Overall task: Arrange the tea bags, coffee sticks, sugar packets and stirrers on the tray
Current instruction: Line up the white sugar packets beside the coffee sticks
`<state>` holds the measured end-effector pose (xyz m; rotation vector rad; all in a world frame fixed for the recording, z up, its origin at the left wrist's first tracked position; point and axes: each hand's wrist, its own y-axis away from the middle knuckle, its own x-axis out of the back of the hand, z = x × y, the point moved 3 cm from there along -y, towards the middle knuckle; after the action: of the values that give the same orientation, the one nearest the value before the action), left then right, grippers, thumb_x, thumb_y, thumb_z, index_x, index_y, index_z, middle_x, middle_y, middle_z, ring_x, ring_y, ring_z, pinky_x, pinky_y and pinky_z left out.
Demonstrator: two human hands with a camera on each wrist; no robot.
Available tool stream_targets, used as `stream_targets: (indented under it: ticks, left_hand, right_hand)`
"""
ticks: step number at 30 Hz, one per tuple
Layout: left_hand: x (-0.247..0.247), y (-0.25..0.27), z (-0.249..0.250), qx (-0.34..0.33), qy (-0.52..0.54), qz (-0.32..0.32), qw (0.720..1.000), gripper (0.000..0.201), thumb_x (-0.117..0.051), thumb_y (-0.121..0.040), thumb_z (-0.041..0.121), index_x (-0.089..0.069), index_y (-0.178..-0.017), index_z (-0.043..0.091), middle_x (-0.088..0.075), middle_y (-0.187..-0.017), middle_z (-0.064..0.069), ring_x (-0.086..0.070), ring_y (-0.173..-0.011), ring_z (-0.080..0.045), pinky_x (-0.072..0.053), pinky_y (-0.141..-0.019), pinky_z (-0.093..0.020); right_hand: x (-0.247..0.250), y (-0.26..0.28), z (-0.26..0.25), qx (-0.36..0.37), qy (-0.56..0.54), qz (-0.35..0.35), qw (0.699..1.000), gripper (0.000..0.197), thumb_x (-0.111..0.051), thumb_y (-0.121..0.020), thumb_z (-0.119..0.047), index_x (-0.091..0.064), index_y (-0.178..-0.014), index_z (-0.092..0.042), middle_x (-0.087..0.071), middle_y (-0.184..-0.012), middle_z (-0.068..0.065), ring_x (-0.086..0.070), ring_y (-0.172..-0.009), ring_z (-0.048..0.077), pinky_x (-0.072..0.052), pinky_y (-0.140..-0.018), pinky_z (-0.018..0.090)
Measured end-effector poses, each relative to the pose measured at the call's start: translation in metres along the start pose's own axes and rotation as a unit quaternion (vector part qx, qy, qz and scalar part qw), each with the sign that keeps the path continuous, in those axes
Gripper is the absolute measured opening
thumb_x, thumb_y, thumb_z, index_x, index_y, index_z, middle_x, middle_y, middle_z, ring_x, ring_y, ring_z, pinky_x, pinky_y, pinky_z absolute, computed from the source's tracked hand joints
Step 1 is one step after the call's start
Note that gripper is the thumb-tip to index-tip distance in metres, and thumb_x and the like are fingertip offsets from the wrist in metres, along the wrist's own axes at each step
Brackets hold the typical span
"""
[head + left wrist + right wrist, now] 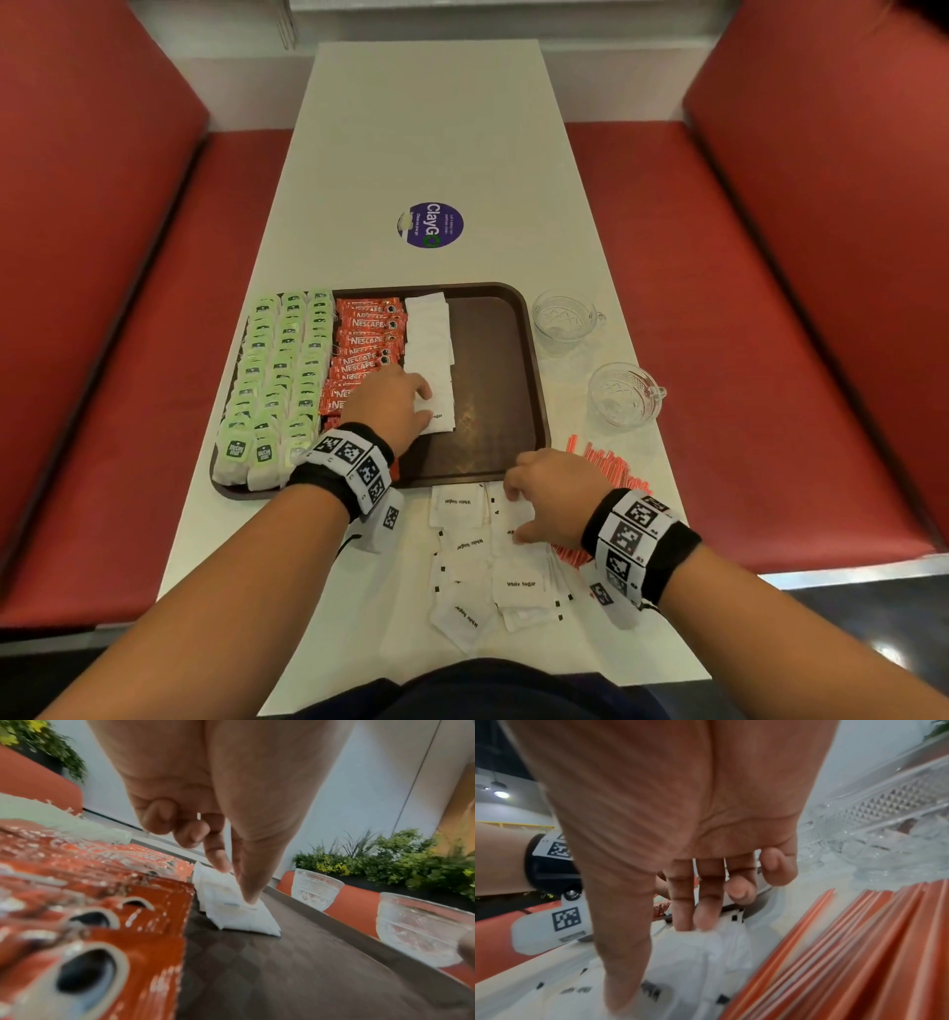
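A dark brown tray (493, 411) holds rows of green tea bags (277, 370), a column of red coffee sticks (367, 334) and a column of white sugar packets (431, 339). My left hand (426, 398) is over the near end of that column. Its thumb and index finger pinch the top sugar packet (239, 916) beside the coffee sticks (102, 902). My right hand (516, 516) is on the loose sugar packets (518, 586) in front of the tray, thumb and fingers gathering one packet (706, 963). Orange stirrers (616, 467) lie right of that hand.
Two cut-glass cups (565, 318) (624, 393) stand on the white table right of the tray. A round purple sticker (430, 225) lies beyond it. Red benches (102, 308) run along both sides. The tray's right half shows bare brown surface.
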<state>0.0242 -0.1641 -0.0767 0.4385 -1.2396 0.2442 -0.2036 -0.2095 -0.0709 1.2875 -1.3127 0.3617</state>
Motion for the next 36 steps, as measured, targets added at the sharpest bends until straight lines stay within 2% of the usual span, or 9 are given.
stream_targets:
  ticks: [7, 10, 13, 16, 19, 23, 28, 33, 36]
  left_hand:
    - [0.001, 0.006, 0.013, -0.053, -0.07, -0.048, 0.995, 0.031, -0.062, -0.092, 0.043, -0.068, -0.119, 0.031, -0.063, -0.117, 0.003, -0.057, -0.109, -0.022, -0.049, -0.095, -0.04]
    - [0.005, 0.019, 0.024, -0.082, -0.052, -0.051, 0.994, 0.026, -0.06, -0.093, 0.043, -0.069, -0.114, 0.031, -0.063, -0.114, 0.005, -0.056, -0.107, -0.02, -0.05, -0.093, -0.04]
    - [0.002, 0.042, 0.039, -0.148, -0.034, -0.069, 0.986, 0.019, -0.058, -0.095, 0.039, -0.071, -0.107, 0.032, -0.063, -0.11, 0.008, -0.055, -0.104, -0.016, -0.048, -0.092, -0.037]
    - [-0.011, 0.062, 0.048, -0.227, -0.04, -0.104, 0.967, 0.022, -0.057, -0.096, 0.033, -0.071, -0.113, 0.032, -0.059, -0.111, 0.007, -0.053, -0.105, -0.015, -0.047, -0.089, -0.035]
    - [-0.023, 0.072, 0.051, -0.281, -0.101, -0.119, 0.947, 0.033, -0.056, -0.096, 0.024, -0.061, -0.128, 0.031, -0.051, -0.111, 0.0, -0.054, -0.1, -0.021, -0.049, -0.082, -0.037]
    - [-0.024, 0.076, 0.058, -0.302, -0.186, -0.131, 0.926, 0.048, -0.046, -0.101, 0.02, -0.037, -0.146, 0.035, -0.041, -0.118, -0.006, -0.048, -0.103, -0.024, -0.042, -0.079, -0.037]
    - [-0.02, 0.076, 0.064, -0.294, -0.216, -0.138, 0.921, 0.032, -0.048, -0.099, 0.022, -0.051, -0.131, 0.026, -0.042, -0.122, -0.007, -0.048, -0.109, -0.027, -0.046, -0.085, -0.041]
    - [-0.014, 0.079, 0.064, -0.291, -0.223, -0.163, 0.916, 0.02, -0.056, -0.097, 0.028, -0.06, -0.117, 0.026, -0.048, -0.121, -0.002, -0.048, -0.11, -0.024, -0.043, -0.084, -0.039]
    - [-0.011, 0.08, 0.062, -0.284, -0.193, -0.171, 0.923, 0.013, -0.059, -0.096, 0.026, -0.063, -0.108, 0.026, -0.058, -0.112, 0.0, -0.054, -0.103, -0.022, -0.048, -0.083, -0.036]
  right_hand:
    - [-0.004, 0.001, -0.004, -0.01, -0.005, 0.003, 1.0, 0.043, -0.074, -0.084, -0.044, -0.057, -0.117, -0.025, -0.059, -0.114, -0.005, -0.052, -0.105, 0.018, -0.048, -0.088, 0.033]
    - [-0.005, 0.002, -0.005, -0.012, -0.005, 0.001, 1.0, 0.041, -0.074, -0.085, -0.042, -0.058, -0.119, -0.023, -0.061, -0.114, -0.003, -0.051, -0.107, 0.019, -0.045, -0.087, 0.033]
    - [-0.006, 0.002, -0.005, -0.016, -0.014, -0.001, 1.0, 0.039, -0.074, -0.086, -0.038, -0.059, -0.119, -0.023, -0.063, -0.116, -0.001, -0.052, -0.108, 0.02, -0.046, -0.088, 0.034]
    - [-0.009, 0.003, -0.006, -0.011, -0.011, 0.009, 1.0, 0.037, -0.073, -0.087, -0.036, -0.059, -0.118, -0.023, -0.062, -0.116, -0.001, -0.051, -0.107, 0.02, -0.045, -0.087, 0.034]
    - [-0.01, 0.005, -0.007, -0.014, -0.018, 0.022, 0.999, 0.032, -0.074, -0.086, -0.034, -0.058, -0.112, -0.023, -0.061, -0.112, -0.002, -0.049, -0.101, 0.017, -0.045, -0.084, 0.032]
    - [-0.012, 0.007, -0.01, -0.016, 0.016, 0.011, 1.0, 0.031, -0.07, -0.088, -0.041, -0.065, -0.113, -0.023, -0.059, -0.115, -0.002, -0.054, -0.111, 0.02, -0.047, -0.089, 0.035]
    - [-0.013, 0.012, -0.015, -0.018, 0.046, 0.004, 0.999, 0.039, -0.072, -0.085, -0.044, -0.066, -0.116, -0.022, -0.061, -0.114, 0.0, -0.056, -0.108, 0.023, -0.049, -0.09, 0.037]
    - [-0.016, 0.014, -0.019, -0.018, 0.04, -0.002, 0.999, 0.026, -0.072, -0.089, -0.033, -0.066, -0.11, -0.019, -0.063, -0.11, 0.004, -0.06, -0.102, 0.025, -0.051, -0.083, 0.035]
    - [-0.014, 0.015, -0.021, -0.006, 0.031, -0.003, 0.999, 0.016, -0.071, -0.089, -0.027, -0.068, -0.103, -0.02, -0.063, -0.106, 0.003, -0.059, -0.098, 0.024, -0.05, -0.08, 0.034]
